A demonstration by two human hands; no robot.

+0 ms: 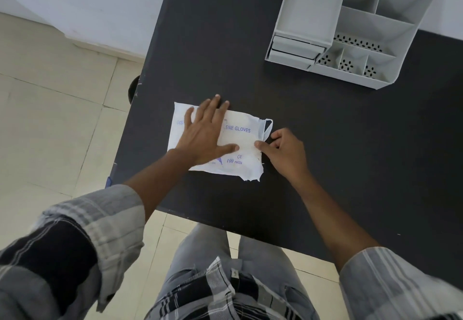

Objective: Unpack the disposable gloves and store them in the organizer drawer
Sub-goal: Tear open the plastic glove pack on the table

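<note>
A pale tiled floor (50, 124) is seen at the far left, beside the edge of a dark worktop (325, 169). On the worktop, a flat white glove packet (240, 144) with blue print reading "GLOVES" and "100 PIECES" is laid near the left edge. The left hand (206, 134) is spread flat, palm down, on the left and middle part of the packet, with the fingertips reaching just past the far edge and the thumb stretched toward the right. The packet is thus pinned beneath this hand, and part of its print is covered. At the packet's right edge, where the plastic is torn and ragged, the right hand (283, 151) is set with its fingers curled, and the edge of the packet is pinched between thumb and fingertips. Most of this hand lies on the worktop just beside the packet. Well apart, at the far right corner, a grey organizer (355, 31) with open compartments is stood, and its small drawers (295, 50) are seen on its left side.
</note>
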